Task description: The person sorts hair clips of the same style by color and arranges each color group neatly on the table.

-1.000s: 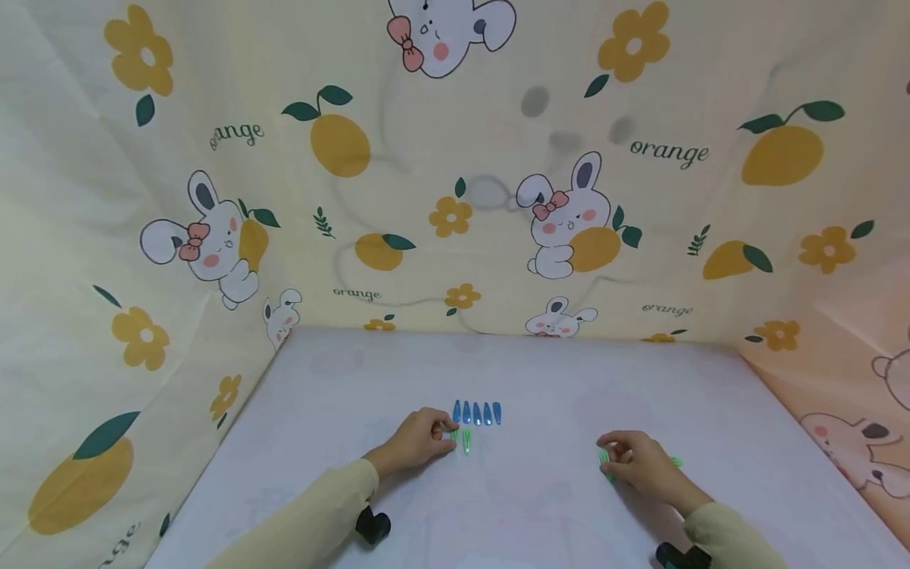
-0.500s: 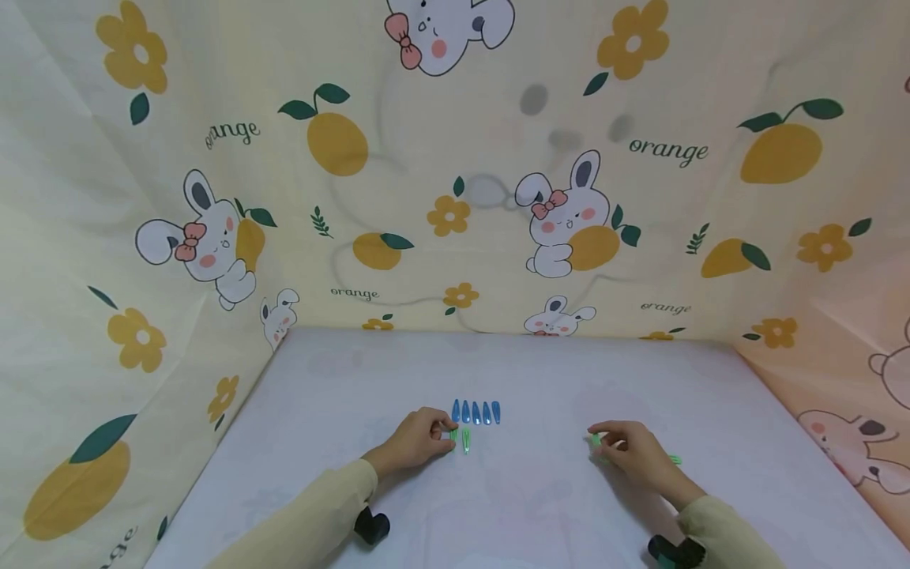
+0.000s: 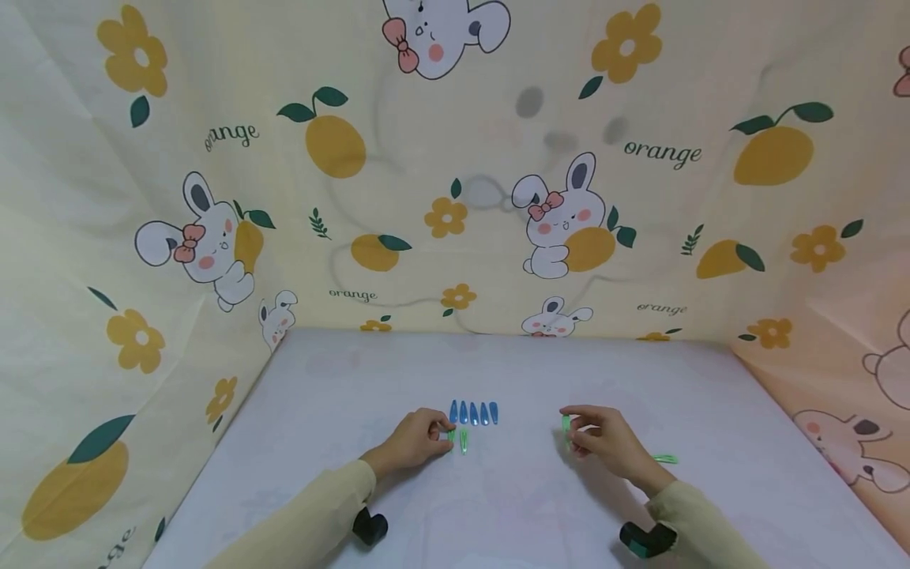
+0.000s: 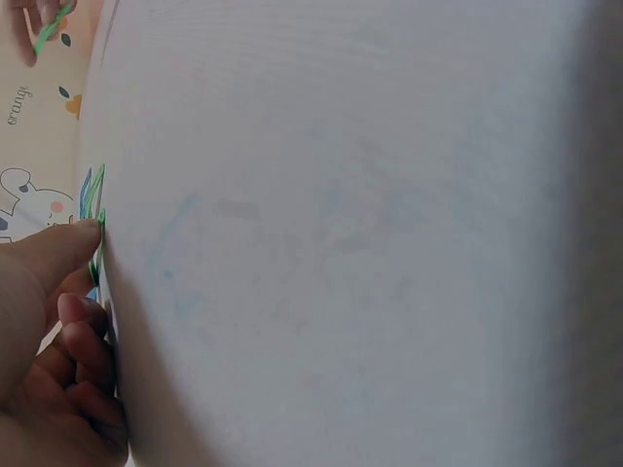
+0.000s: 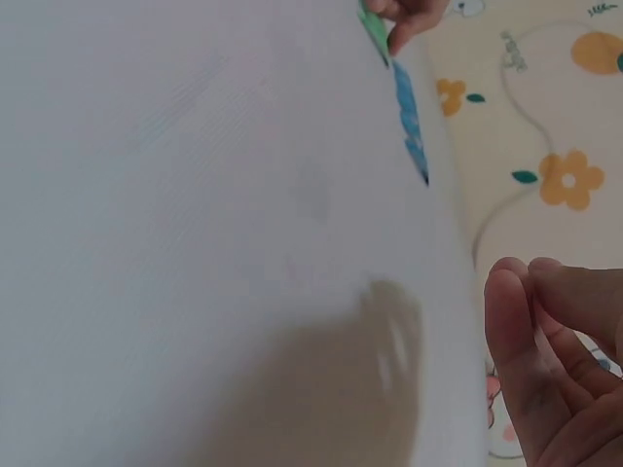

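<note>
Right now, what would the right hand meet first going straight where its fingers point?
Probably the rightmost blue clip, with bare table between. The right hand seems raised, so it and its green clip might pass above; depth is unclear.

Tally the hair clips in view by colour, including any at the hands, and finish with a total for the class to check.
Blue clips: 5
Green clips: 4, including one at the left hand and one in the right hand
Total: 9

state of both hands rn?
Left hand: closed, pinching a green hair clip.
Right hand: closed, holding another green hair clip.
</note>
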`<state>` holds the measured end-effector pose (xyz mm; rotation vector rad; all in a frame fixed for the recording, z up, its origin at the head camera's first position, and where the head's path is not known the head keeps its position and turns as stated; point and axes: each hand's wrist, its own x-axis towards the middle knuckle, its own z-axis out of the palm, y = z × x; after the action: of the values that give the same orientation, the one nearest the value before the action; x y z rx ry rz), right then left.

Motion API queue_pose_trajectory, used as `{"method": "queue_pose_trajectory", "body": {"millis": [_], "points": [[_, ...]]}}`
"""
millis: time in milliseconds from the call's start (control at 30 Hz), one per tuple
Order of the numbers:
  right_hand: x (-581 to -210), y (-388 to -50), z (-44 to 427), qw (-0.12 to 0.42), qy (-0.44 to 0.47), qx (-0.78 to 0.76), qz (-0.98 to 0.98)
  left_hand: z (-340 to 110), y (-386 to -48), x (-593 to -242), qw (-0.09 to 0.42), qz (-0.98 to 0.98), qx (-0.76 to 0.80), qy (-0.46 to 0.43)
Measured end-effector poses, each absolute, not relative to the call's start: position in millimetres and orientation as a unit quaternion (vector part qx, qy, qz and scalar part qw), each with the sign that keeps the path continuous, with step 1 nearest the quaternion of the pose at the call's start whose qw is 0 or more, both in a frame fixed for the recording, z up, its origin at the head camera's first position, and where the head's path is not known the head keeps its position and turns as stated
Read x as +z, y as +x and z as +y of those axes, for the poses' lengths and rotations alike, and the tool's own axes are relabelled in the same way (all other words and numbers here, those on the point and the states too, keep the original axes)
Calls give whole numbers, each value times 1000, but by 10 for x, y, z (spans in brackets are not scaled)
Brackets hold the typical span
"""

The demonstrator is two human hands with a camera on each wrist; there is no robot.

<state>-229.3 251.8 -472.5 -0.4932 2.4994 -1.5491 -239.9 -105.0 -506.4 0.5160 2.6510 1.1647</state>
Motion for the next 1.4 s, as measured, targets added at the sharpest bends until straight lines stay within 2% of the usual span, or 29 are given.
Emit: {"method": "queue_pose_trajectory", "body": {"millis": [733,1400], "points": [[-4661,-2377,2118,84,-189,-530,822,-1059,-2387,-5046,104,896,394,178],[-4836,-2409,1645,139,-200,-561,791,-1057,-2396,-5033,100,895,393,184]]}}
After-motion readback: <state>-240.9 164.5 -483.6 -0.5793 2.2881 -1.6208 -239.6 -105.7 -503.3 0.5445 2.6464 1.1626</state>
